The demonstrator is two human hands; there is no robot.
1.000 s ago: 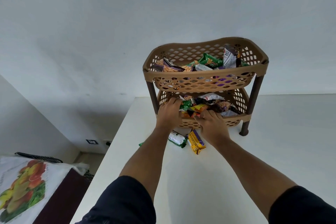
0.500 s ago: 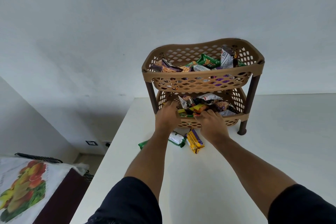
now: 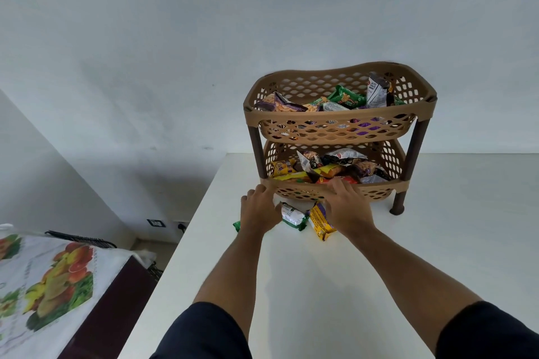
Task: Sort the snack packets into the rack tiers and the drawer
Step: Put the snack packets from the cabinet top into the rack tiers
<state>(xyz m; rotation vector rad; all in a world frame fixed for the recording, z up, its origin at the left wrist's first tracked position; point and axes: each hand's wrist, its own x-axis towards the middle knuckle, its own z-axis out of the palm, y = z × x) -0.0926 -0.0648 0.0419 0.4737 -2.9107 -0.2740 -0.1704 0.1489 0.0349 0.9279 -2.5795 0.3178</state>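
A tan two-tier plastic rack on dark brown legs stands on the white table against the wall. Both tiers hold mixed snack packets: the upper tier carries a purple packet, green packets and an upright white-and-dark pouch; the lower tier carries yellow, red and silver packets heaped to its rim.

Left hand: it sits at the front left corner of the lower tier. The fingers are bent, with the fingertips touching the tier's rim. No packet is visible in this grip; the palm side is hidden, so I cannot tell whether it holds anything.

Right hand: it lies over the front rim of the lower tier, near the middle. The fingers are extended and slightly spread, resting on the rim and against the red packet just behind it. The grip is loose, with nothing pinched that I can see.

On the table in front of the rack, between and below the two hands, lie a white-and-green packet and a yellow packet, just beside each other. A green packet corner shows at the left wrist.

A fruit-printed cloth covers a dark piece of furniture low on the left.
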